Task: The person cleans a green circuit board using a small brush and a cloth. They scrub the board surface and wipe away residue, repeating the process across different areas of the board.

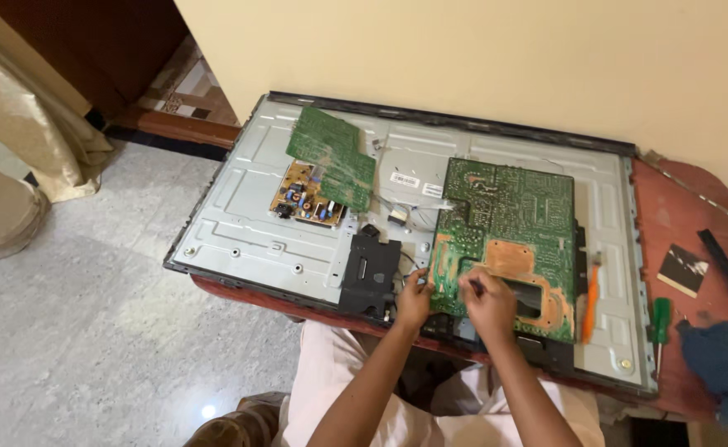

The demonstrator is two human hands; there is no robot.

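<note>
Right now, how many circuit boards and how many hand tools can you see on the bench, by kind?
Green circuit boards, solder side up: 2, large, small
Tan board with components facing up: 1
Orange-handled tool: 1
Green-handled screwdriver: 1
Total: 5

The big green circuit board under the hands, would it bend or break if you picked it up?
The big green circuit board looks flat and thin, so probably stiff and light. Its solder side faces up, so likely fragile. The left hand steadies its edge; the right hand presses a thin tool onto it.
</note>
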